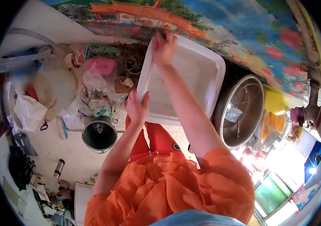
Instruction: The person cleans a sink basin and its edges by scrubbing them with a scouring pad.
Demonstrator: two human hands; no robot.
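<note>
A white rectangular basin (196,71) with a wide rim stands in front of me, against the painted wall. My left hand (137,108) is closed on the near part of its left rim, thumb on the inner side. Across the basin reaches my right arm, and my right hand (164,48) is closed over the rim at the far left corner, its fingertips partly hidden. Apart from a whitish, slightly stained floor, I make out nothing inside the basin.
To the right, a large round metal tub (256,113) holds a clear plastic bag (233,112). A dark bucket (99,134) stands on the floor at left, near a brush (61,128). Plastic bags and a pink cloth-like item (102,65) clutter the left side. A yellow container (275,101) sits far right.
</note>
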